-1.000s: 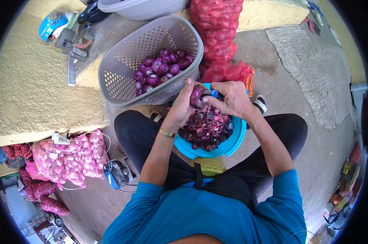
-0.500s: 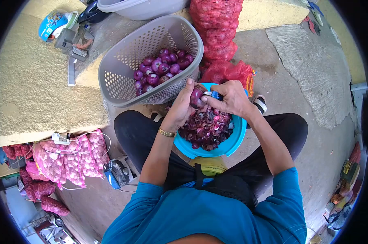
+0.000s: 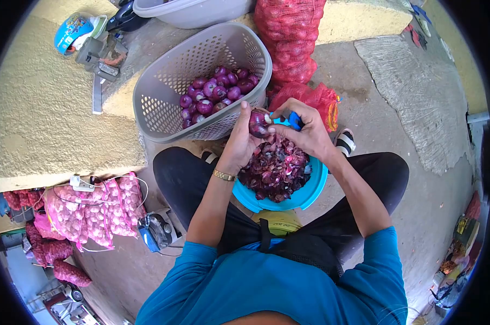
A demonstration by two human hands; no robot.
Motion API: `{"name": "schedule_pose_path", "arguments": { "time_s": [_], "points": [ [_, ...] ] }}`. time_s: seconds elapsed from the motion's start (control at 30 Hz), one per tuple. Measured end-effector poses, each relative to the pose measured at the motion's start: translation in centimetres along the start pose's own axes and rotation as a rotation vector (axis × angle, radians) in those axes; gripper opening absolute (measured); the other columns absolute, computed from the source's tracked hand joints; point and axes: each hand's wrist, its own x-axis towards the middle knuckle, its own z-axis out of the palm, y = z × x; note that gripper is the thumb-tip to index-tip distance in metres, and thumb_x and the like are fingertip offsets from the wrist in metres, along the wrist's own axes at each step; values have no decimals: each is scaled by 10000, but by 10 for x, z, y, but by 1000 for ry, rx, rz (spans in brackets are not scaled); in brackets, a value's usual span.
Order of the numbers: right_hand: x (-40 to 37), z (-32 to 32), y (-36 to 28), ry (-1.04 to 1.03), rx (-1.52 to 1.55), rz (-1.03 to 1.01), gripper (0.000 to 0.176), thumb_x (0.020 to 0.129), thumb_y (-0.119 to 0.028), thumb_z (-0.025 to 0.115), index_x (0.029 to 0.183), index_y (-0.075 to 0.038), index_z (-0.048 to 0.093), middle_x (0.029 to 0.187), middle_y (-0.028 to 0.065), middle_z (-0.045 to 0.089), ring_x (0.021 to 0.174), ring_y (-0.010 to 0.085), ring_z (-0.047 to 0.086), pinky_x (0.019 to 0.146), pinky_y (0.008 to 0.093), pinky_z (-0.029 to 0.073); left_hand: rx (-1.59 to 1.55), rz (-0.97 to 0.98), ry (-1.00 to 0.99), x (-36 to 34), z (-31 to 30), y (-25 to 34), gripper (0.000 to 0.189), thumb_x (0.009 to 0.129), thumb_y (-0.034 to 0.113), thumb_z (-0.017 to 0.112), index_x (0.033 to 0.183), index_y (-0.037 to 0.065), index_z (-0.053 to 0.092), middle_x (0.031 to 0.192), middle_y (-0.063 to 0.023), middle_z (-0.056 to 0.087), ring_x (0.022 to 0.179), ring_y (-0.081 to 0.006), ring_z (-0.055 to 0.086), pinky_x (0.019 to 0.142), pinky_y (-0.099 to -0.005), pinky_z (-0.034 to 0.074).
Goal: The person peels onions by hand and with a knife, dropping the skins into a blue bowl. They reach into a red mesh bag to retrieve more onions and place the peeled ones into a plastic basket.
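A purple onion [image 3: 259, 123] is held in my left hand [image 3: 242, 142], above the basin. My right hand [image 3: 305, 131] grips a small tool with a blue handle [image 3: 294, 121] against the onion's right side; its blade cannot be made out. Below both hands, a light blue basin [image 3: 313, 189] holds a heap of dark red onion skins [image 3: 277, 170]. Beyond my left hand, a grey perforated basket [image 3: 147, 116] leans at a tilt with many purple onions [image 3: 219, 93] inside.
A tall red mesh sack of onions [image 3: 289, 40] stands behind the basin, with a slack red net [image 3: 304, 97] at its foot. Pink mesh bags of bulbs [image 3: 93, 208] lie at left beside a power strip [image 3: 82, 184]. A second tub [image 3: 196, 12] is at the top.
My right hand has turned and shifted slightly, showing more of the blue handle. The onion in my left hand has moved a little left and turned, showing a pale spot.
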Motion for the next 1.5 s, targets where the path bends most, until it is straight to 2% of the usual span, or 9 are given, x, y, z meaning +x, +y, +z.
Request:
{"name": "schedule_pose_path", "arguments": {
  "time_s": [0.37, 0.6, 0.67, 0.8, 0.93, 1.13, 1.2, 1.33, 1.5],
  "points": [
    [3, 18, 19, 100, 79, 1, 151, 851, -52, 731, 891, 33, 613, 837, 101, 580, 750, 161, 555, 701, 308, 456, -190, -18, 11, -5, 18, 1, 510, 1013, 510, 429, 1174, 41, 550, 1065, -81, 608, 994, -173, 631, 912, -413, 564],
    [-9, 18, 17, -27, -4, -55, 178, 854, -61, 711, 937, 16, 573, 777, 138, 515, 689, 223, 509, 653, 334, 423, -219, 58, -42, 13, -17, -20, 493, 1011, 481, 457, 1220, 43, 546, 1126, -114, 633, 1068, -222, 638, 857, -429, 583],
    [-19, 20, 24, -164, -31, -17, 135, 892, -41, 664, 989, -3, 578, 794, 66, 549, 704, 152, 490, 658, 314, 429, -323, 53, 36, 16, -15, -15, 516, 1003, 498, 464, 1215, 36, 549, 1128, -128, 641, 1095, -265, 635, 840, -424, 589],
    [-25, 9, 18, -230, -252, -77, 247, 836, -148, 741, 915, -5, 556, 788, 178, 547, 710, 366, 536, 634, 412, 430, -391, 93, 15, 10, 1, -3, 564, 989, 549, 439, 1187, 37, 567, 1160, -148, 635, 1189, -298, 588, 968, -477, 513],
    [-25, -7, 14, -319, -282, -56, 272, 832, -187, 748, 895, -10, 551, 788, 197, 552, 719, 397, 544, 628, 419, 429, -407, 59, -45, 9, -8, -10, 580, 982, 565, 436, 1194, 41, 564, 1161, -133, 636, 1177, -284, 589, 1027, -484, 468],
    [-16, -4, 1, -130, -177, 131, 502, 726, -311, 860, 1038, -27, 588, 886, 142, 668, 801, 274, 651, 726, 377, 500, -375, 95, -70, 8, -3, -6, 560, 989, 550, 438, 1201, 47, 564, 1143, -101, 644, 1044, -235, 621, 966, -415, 503],
    [-11, 7, 6, 35, -94, 121, 639, 658, -333, 910, 1101, -15, 577, 920, 114, 693, 828, 180, 646, 758, 347, 513, -367, 151, 96, 2, 13, -4, 450, 993, 474, 512, 1173, 65, 565, 1053, -65, 642, 998, -157, 620, 831, -313, 530],
    [-5, 21, 12, 184, -91, 164, 634, 651, -290, 925, 1090, -10, 564, 824, 64, 655, 723, 105, 566, 667, 283, 491, -312, 170, -22, 4, 3, -14, 459, 1010, 422, 506, 1251, 32, 542, 1155, -98, 633, 1045, -182, 618, 964, -355, 511],
    [-6, 23, 27, 217, -8, 192, 308, 833, -198, 795, 984, -5, 610, 715, -12, 550, 636, 55, 464, 561, 252, 405, -347, 227, -60, -1, 14, -11, 381, 1026, 302, 513, 1295, 32, 503, 1248, -118, 584, 1123, -192, 596, 1013, -365, 502]
  ]
}}
